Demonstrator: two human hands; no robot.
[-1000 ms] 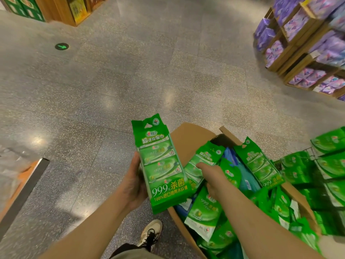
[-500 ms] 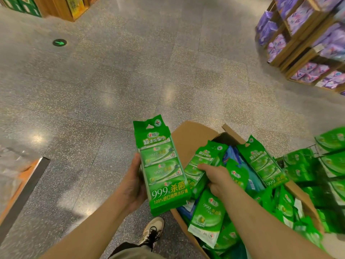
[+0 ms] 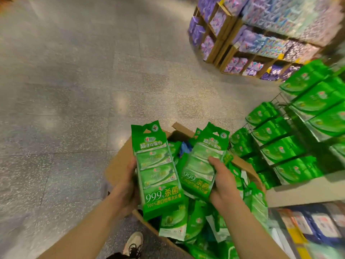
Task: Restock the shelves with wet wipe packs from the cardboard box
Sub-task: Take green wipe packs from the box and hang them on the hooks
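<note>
Nearby, green-pack shelf point(image 3: 291, 161) beside cardboard box point(image 3: 119, 165), purple-pack display point(image 3: 248, 51) beyond

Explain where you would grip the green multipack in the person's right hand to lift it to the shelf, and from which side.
Grip the green multipack across its lower half, coming from its right edge, as the right hand does now. It is long, flat and soft, so the thin top flap with the hanger cutout would probably crumple.

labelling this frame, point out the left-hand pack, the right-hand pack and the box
left-hand pack point(image 3: 157, 176): head view, middle of its printed front
right-hand pack point(image 3: 200, 165): head view, front, left of the thumb
box point(image 3: 119, 165): head view, bare left flap
</note>
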